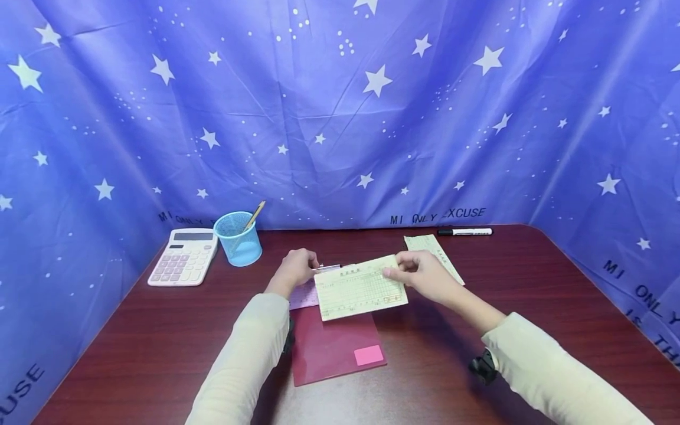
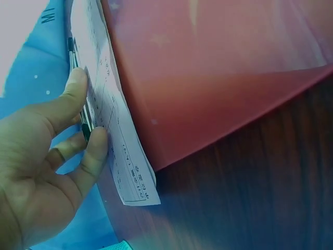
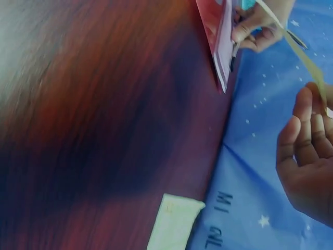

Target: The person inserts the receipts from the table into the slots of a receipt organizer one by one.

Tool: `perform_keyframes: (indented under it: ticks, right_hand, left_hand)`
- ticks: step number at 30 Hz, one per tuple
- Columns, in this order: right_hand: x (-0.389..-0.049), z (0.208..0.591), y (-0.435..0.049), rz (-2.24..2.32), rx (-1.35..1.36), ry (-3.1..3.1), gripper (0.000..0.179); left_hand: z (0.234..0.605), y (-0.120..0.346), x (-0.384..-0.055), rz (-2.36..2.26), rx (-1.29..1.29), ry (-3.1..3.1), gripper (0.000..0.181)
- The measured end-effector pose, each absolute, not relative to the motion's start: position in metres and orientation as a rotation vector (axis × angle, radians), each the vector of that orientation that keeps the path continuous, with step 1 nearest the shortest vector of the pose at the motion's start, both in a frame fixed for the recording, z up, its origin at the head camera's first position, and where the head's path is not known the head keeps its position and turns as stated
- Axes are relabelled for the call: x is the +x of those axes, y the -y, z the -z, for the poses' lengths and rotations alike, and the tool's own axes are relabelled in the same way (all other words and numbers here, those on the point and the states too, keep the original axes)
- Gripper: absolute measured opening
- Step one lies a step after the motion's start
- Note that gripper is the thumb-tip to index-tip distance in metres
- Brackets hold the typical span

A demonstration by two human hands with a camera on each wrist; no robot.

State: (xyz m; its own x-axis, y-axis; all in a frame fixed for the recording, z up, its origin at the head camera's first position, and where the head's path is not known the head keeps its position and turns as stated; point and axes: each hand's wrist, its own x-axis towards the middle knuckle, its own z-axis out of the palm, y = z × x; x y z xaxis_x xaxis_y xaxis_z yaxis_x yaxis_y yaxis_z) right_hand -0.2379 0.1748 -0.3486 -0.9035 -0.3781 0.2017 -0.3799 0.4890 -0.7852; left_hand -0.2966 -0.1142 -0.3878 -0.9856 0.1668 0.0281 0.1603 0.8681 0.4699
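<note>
My right hand (image 1: 425, 274) pinches a pale yellow printed form (image 1: 353, 292) by its right end, thumb in front, holding it raised over the red clipboard (image 1: 329, 348). In the right wrist view this form shows edge-on as a thin strip (image 3: 302, 54). My left hand (image 1: 297, 268) is at the clipboard's top edge, its fingers on the metal clip (image 2: 85, 112) with dark ends. Under the clip lies a pinkish printed sheet (image 2: 122, 151), partly hidden in the head view by the raised form. A pink label (image 1: 369, 355) marks the board's lower right corner.
Another pale yellow slip (image 1: 443, 262) lies on the dark red wooden table (image 1: 494, 260) behind the right hand. Beyond it is a black-and-white marker (image 1: 467, 232). At the left stand a white calculator (image 1: 183, 260) and a blue mesh cup (image 1: 241, 245) holding a pencil (image 1: 255, 215).
</note>
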Motion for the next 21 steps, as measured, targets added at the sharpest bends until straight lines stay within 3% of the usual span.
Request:
perform_keyframes:
  ticks: [5, 21]
  right_hand:
    - [-0.245, 0.359, -0.154, -1.507, 0.713, 2.798, 0.031]
    - [-0.254, 0.383, -0.093, -1.171, 0.171, 2.996, 0.029]
  left_hand:
    - [0.386, 0.114, -0.297, -0.784, 0.204, -2.982, 0.023]
    - [0.386, 0.114, -0.293, -0.790, 0.230, -2.978, 0.024]
